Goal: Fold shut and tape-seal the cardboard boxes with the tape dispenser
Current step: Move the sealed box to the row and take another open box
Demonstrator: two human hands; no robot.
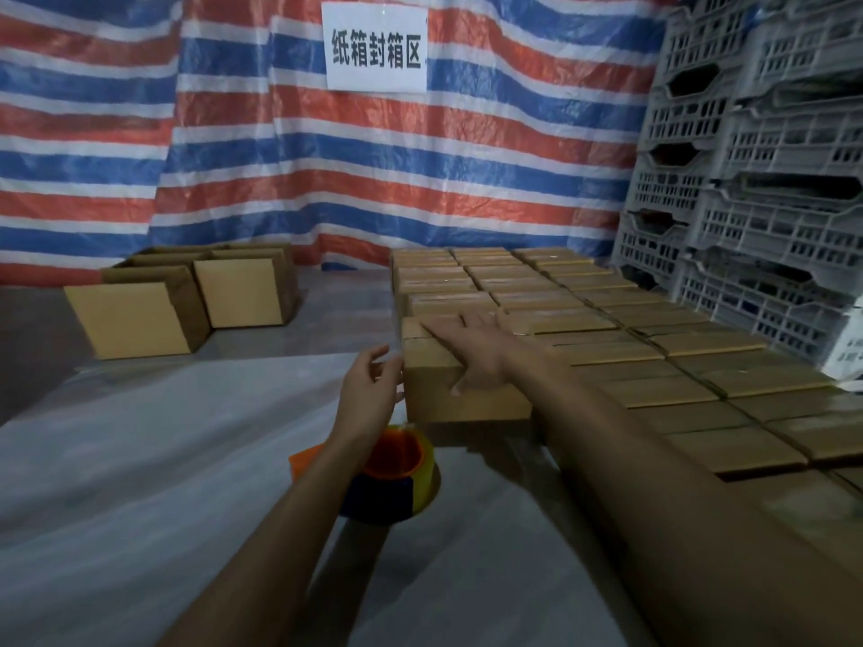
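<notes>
A closed cardboard box [462, 401] stands at the near left corner of a block of sealed boxes [621, 338]. My right hand [471, 347] lies flat on its top, fingers spread, thumb down over the front face. My left hand [373, 387] touches the box's left side with relaxed, slightly bent fingers. The tape dispenser [401, 478], orange and yellow with a dark blue base, lies on the white sheet just below the box, partly hidden by my left forearm. Two open boxes [187, 301] with raised flaps stand at the far left.
A white plastic sheet [140, 459] covers the floor in front of me. Stacked grey plastic crates [756, 179] rise at the right. A striped red, white and blue tarp [233, 156] with a paper sign hangs behind.
</notes>
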